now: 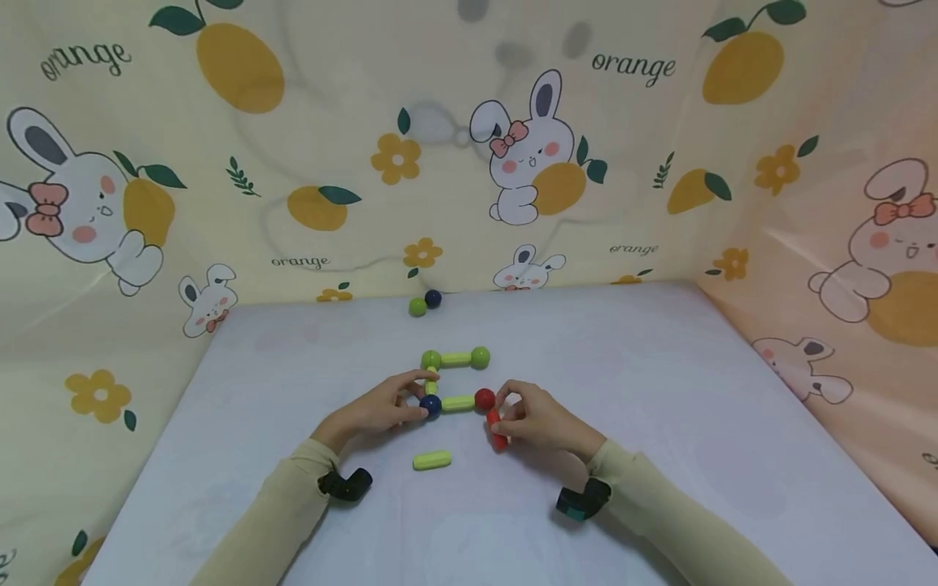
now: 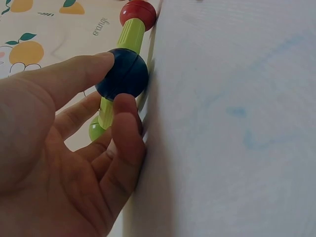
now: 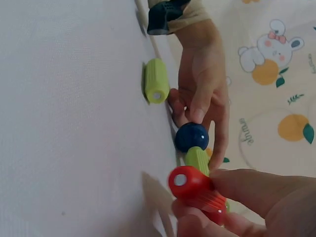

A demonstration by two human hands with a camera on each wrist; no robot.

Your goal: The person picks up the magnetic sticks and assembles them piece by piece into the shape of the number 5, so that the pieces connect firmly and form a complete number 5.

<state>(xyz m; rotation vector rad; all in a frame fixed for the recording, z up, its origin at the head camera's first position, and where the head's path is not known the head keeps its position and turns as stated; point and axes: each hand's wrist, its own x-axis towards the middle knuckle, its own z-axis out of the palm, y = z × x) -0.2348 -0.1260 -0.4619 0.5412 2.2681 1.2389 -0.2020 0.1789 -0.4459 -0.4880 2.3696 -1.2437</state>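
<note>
My left hand (image 1: pixel 379 407) pinches a dark blue ball (image 1: pixel 431 406) between thumb and fingers, its fingertips reaching over an upright light-green rod (image 1: pixel 431 386). From the blue ball a second green rod (image 1: pixel 458 404) runs right to a red ball (image 1: pixel 484 399). My right hand (image 1: pixel 548 419) pinches a short red rod (image 1: pixel 497 431) whose far end meets the red ball. In the right wrist view a silvery disc shows on the free end of that red rod (image 3: pixel 190 183). Farther back, a green ball (image 1: pixel 431 360), a rod (image 1: pixel 456 359) and another green ball (image 1: pixel 479 356) join on.
A loose light-green rod (image 1: pixel 431 461) lies on the white table (image 1: pixel 293 521), nearer the body. Near the back edge sit a green ball (image 1: pixel 417 307) and a dark blue ball (image 1: pixel 433 299). A patterned cloth (image 1: pixel 469 203) rises behind the table.
</note>
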